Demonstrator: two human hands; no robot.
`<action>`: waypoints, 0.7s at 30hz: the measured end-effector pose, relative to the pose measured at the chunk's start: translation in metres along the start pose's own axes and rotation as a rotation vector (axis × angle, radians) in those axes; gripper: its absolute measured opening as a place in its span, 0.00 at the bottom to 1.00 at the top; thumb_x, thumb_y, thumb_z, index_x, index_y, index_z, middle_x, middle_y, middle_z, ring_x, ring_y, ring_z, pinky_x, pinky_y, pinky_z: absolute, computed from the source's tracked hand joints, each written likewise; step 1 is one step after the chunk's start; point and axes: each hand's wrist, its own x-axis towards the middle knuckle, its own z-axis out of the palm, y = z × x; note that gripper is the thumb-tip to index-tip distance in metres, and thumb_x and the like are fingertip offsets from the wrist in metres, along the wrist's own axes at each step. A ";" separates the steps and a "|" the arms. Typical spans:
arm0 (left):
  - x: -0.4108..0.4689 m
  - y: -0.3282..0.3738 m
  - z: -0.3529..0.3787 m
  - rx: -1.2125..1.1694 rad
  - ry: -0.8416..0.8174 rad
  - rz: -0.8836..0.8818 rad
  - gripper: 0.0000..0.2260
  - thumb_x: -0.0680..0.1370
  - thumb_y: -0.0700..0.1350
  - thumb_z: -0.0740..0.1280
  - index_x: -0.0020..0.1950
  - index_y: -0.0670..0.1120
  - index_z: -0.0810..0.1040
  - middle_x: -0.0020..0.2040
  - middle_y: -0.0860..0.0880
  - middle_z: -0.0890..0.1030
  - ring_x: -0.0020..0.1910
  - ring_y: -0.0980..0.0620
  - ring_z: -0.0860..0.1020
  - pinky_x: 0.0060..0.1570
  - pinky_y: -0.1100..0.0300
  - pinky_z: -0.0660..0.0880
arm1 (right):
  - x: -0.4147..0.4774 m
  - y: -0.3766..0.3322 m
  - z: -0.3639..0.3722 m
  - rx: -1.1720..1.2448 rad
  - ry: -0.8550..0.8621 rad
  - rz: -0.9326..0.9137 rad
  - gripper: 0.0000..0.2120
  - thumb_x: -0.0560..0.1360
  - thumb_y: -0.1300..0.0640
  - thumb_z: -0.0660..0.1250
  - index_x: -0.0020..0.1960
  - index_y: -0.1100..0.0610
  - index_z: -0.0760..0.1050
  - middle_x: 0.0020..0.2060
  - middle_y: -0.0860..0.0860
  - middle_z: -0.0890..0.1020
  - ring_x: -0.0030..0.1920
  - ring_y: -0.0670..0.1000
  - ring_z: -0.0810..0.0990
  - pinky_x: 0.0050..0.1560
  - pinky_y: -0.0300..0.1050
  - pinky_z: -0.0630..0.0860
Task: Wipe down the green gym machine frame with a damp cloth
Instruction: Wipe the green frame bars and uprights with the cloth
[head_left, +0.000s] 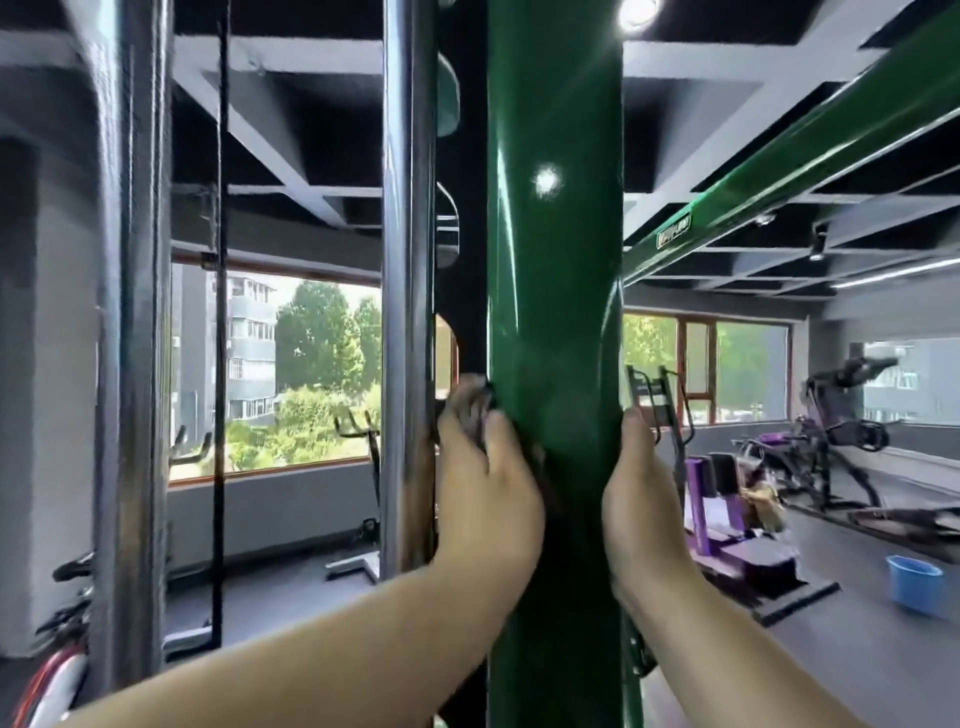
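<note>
The left hand (483, 488) is closed round a dark cloth (477, 413) at the left edge of the green post (556, 260). The right hand (640, 499) is laid against the right side; its grip cannot be told.

- Left hand (483, 483): bare. Its back faces the camera, broad and smooth, narrowing toward the wrist. The knuckles are softly rounded and the finger outlines are smeared by motion blur.
- Right hand (641, 499): bare. It is seen from its thumb-side edge, long and narrow in outline, with one blunt, rounded fingertip showing at the top.
- Left forearm (322, 649): bare skin from the wrist to the lower picture edge, widening steadily toward the elbow end.
- Right forearm (727, 649): bare skin likewise, from the wrist to the lower edge, with a slimmer outline.
- Nails and fine skin detail: too blurred to tell.
</note>
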 end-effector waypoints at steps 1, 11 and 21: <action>0.021 0.025 0.003 -0.017 0.007 0.056 0.06 0.84 0.48 0.53 0.59 0.59 0.63 0.45 0.63 0.71 0.34 0.76 0.71 0.32 0.83 0.63 | 0.003 0.003 -0.001 0.013 -0.008 -0.002 0.39 0.73 0.28 0.50 0.55 0.62 0.78 0.49 0.66 0.80 0.50 0.66 0.81 0.59 0.68 0.75; 0.032 0.004 0.013 0.711 0.033 0.731 0.27 0.81 0.50 0.57 0.79 0.53 0.53 0.81 0.48 0.45 0.79 0.49 0.47 0.77 0.59 0.46 | 0.016 0.007 -0.030 0.260 -0.295 0.169 0.29 0.82 0.37 0.48 0.55 0.52 0.83 0.49 0.54 0.86 0.52 0.52 0.85 0.56 0.52 0.78; -0.001 0.019 0.030 0.869 -0.096 1.022 0.28 0.73 0.44 0.65 0.73 0.50 0.64 0.71 0.55 0.69 0.65 0.55 0.70 0.62 0.63 0.68 | 0.015 -0.024 -0.093 0.499 -0.616 0.011 0.16 0.74 0.46 0.62 0.59 0.45 0.81 0.53 0.50 0.85 0.52 0.50 0.82 0.49 0.48 0.75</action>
